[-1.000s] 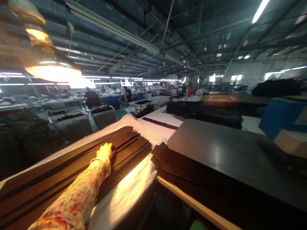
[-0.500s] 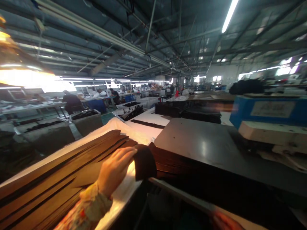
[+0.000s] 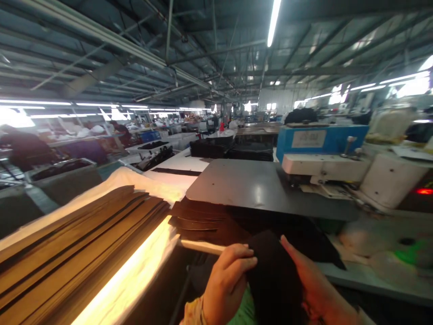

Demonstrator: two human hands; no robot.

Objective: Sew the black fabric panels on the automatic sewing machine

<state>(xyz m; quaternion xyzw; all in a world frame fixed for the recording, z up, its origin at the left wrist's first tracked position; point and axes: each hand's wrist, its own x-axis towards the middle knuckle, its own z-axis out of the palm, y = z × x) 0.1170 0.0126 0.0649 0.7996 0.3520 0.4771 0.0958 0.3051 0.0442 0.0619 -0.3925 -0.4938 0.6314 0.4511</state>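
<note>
A dark fabric piece (image 3: 272,271) hangs between my two hands near the bottom of the view. My left hand (image 3: 228,280) grips its left edge, fingers closed over the cloth. On the opposite edge is my right hand (image 3: 318,282), its thumb up along the cloth and the other fingers mostly hidden behind it. Left of my hands, long brown-looking fabric strips (image 3: 77,234) lie in stacked rows on a white cloth (image 3: 131,264). A second stack of dark fabric (image 3: 216,221) sits just beyond my hands, beneath the edge of a grey metal plate (image 3: 237,180).
A blue and white sewing machine (image 3: 320,144) stands at the right beside the plate. Behind the plate are more dark fabric stacks (image 3: 233,148). Wheeled bins (image 3: 64,180) stand at the left, with a seated person (image 3: 25,144) beyond them.
My left hand has moved right from the strips, carrying a dark fabric piece in front of me. My right hand has come up to its other edge. The view has turned right.
</note>
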